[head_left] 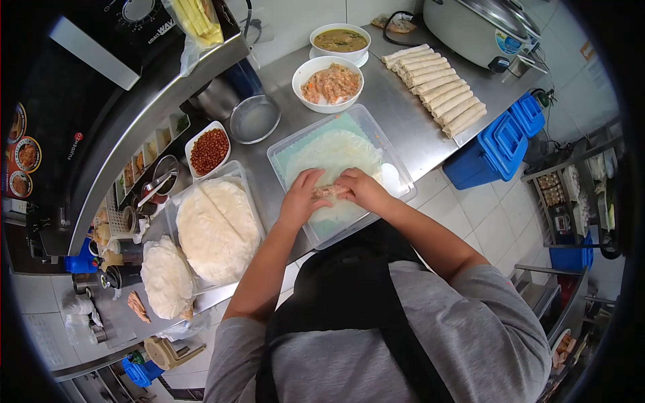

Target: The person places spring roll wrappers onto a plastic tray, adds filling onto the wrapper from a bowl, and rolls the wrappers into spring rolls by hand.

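Note:
A round, thin, pale wrapper lies on a light green sheet inside a clear plastic tray in front of me. On the wrapper rests a strip of pinkish minced filling. My left hand has its curled fingers pressed on the strip's left end. At the right end my right hand grips the same filling with bent fingers. Part of the strip is hidden under the fingertips. Beyond the tray, a white bowl contains minced filling with orange bits.
Several finished rolls lie in a row at the back right. A bowl of soup-like liquid, a dish of reddish-brown beans or nuts and a stack of wrappers surround the tray. Blue bins stand right of the steel counter.

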The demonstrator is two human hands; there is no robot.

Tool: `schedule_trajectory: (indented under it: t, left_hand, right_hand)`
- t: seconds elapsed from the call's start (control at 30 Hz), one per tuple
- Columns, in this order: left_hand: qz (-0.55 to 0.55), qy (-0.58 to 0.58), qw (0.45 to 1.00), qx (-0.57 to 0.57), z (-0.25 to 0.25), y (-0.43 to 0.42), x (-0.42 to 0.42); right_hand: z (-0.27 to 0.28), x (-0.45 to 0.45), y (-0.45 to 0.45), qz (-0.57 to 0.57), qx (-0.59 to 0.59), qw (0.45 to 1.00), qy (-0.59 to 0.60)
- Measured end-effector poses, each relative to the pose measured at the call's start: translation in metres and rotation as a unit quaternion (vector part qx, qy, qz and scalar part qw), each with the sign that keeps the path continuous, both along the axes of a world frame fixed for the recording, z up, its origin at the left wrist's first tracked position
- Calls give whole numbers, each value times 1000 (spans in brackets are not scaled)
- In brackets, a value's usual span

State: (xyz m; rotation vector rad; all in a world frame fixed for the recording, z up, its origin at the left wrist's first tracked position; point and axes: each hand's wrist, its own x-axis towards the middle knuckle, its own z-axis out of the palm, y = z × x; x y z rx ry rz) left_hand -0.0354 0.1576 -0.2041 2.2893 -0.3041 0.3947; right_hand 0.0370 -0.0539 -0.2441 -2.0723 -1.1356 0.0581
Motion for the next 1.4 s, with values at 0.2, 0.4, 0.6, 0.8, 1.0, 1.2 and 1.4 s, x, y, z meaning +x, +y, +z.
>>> schedule_trajectory:
  t: [0.2, 0.4, 0.6, 0.8, 1.0, 1.2, 1.4]
  left_hand:
    - [74, 136, 987, 45, 4, 24, -21]
    - [107, 129, 983, 72, 0, 3, -28]
    - [138, 181, 955, 192, 4, -23, -41]
    - [246, 101, 951, 158, 9, -10, -72]
    - [267, 101, 952, 112, 9, -7, -102]
    - [230, 67, 969, 66, 20, -15, -81]
    - [126, 14, 992, 19, 17, -38, -29]
  right_hand:
    - [38, 3, -10, -45, 25, 997, 64]
    - [71, 93, 13, -158, -52, 979, -121]
    - [98, 191, 67, -99, -334, 931, -111]
    - [91, 217, 76, -37, -408, 911, 41]
    - [82, 214, 66, 6, -350, 936, -34]
    - [118, 165, 25, -52, -96, 993, 39]
    - [61, 50, -29, 83, 19, 994, 60]
